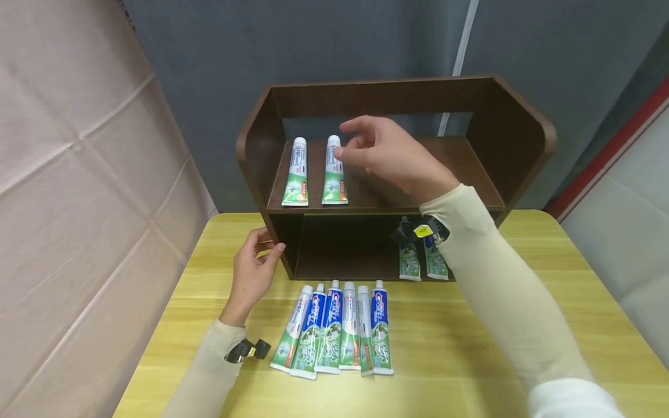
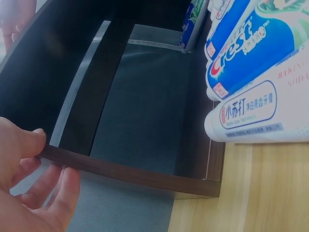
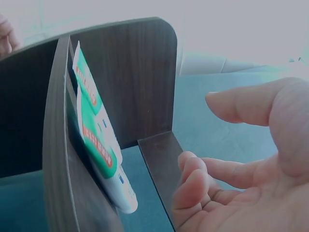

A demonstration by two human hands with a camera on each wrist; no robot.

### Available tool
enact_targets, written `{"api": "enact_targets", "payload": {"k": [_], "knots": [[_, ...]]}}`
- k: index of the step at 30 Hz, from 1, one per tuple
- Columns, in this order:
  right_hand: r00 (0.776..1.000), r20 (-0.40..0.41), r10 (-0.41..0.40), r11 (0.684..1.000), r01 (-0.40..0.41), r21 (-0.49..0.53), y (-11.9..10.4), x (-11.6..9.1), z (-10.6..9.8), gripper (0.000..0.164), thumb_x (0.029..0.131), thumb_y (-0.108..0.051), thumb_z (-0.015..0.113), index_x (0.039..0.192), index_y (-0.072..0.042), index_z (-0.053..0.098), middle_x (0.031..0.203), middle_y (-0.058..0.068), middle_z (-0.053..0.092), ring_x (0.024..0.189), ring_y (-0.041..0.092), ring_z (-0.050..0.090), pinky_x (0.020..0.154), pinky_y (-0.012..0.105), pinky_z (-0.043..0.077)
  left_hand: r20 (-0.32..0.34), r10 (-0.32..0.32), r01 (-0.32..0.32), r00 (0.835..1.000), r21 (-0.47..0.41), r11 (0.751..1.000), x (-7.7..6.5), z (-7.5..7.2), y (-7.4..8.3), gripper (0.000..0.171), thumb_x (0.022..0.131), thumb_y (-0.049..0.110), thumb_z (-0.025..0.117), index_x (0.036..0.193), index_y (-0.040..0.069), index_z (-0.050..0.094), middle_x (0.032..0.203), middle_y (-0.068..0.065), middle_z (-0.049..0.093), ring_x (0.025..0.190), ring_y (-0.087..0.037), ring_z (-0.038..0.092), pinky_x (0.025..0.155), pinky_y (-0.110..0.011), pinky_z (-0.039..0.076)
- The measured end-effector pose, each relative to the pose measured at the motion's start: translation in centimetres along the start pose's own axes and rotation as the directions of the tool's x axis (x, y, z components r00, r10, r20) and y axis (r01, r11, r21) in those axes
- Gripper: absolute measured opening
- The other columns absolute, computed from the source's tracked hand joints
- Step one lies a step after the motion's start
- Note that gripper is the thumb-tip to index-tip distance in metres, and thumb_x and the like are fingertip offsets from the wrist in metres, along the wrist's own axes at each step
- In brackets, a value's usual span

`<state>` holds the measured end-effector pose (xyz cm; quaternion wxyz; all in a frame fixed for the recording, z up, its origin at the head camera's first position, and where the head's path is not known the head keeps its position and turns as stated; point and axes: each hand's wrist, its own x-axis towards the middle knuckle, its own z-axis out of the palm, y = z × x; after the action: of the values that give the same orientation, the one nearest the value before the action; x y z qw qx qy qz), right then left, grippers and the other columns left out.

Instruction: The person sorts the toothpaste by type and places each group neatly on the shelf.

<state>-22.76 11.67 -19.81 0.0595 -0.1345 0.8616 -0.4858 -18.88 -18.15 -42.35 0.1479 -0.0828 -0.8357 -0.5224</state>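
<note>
A dark brown two-tier shelf stands on the table. My left hand pinches the front edge of its left side panel, thumb on the inner face and fingers outside, also seen in the left wrist view. Over the upper tier hovers my right hand, fingers loosely bent and the thumb apart from them, with nothing in its grasp. Its thumb tip overlaps a white-and-green toothpaste tube in the head view; the right wrist view has a gap there. A similar toothpaste tube lies to the left, cap toward the back.
On the table before the shelf lies a row of several toothpaste tubes, white-green ones and blue Crest ones. Two Crest tubes lie at the lower tier's right, partly behind the right wrist camera. A grey partition stands behind.
</note>
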Motion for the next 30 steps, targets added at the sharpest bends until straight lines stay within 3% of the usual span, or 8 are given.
{"api": "enact_targets", "payload": {"k": [10,17,30], "knots": [[0.997,0.006,-0.081,0.997,0.081,0.002,0.7,-1.8,0.3,0.059,0.1,-0.033,0.071,0.154,-0.02,0.05,0.118,0.006,0.065,0.107,0.024,0.061,0.09,0.043,0.058,0.0,0.006,-0.006,1.0,-0.006,1.0,0.0,-0.2,0.0,0.039,0.102,0.016,0.072,0.138,0.008,0.06,0.127,-0.012,0.068,0.112,-0.025,0.068,0.094,-0.047,0.063],[0.991,0.012,-0.136,0.991,0.136,0.015,2.1,-3.4,0.9,0.055,0.101,-0.026,0.073,0.151,-0.017,0.053,0.115,0.009,0.066,0.1,0.027,0.062,0.084,0.034,0.057,0.0,0.015,-0.015,1.0,-0.008,1.0,0.0,-0.2,0.0,0.04,0.102,0.017,0.072,0.139,0.009,0.059,0.127,-0.011,0.068,0.112,-0.026,0.068,0.095,-0.051,0.063],[0.987,0.0,-0.159,0.987,0.159,0.039,4.4,-5.8,1.5,0.054,0.102,-0.024,0.072,0.152,-0.018,0.053,0.113,0.007,0.067,0.099,0.024,0.065,0.091,0.033,0.058,0.006,0.002,-0.002,1.0,-0.024,1.0,0.0,-0.4,-0.2,0.038,0.103,0.019,0.071,0.138,0.008,0.06,0.127,-0.012,0.068,0.113,-0.027,0.068,0.096,-0.051,0.062]]}}
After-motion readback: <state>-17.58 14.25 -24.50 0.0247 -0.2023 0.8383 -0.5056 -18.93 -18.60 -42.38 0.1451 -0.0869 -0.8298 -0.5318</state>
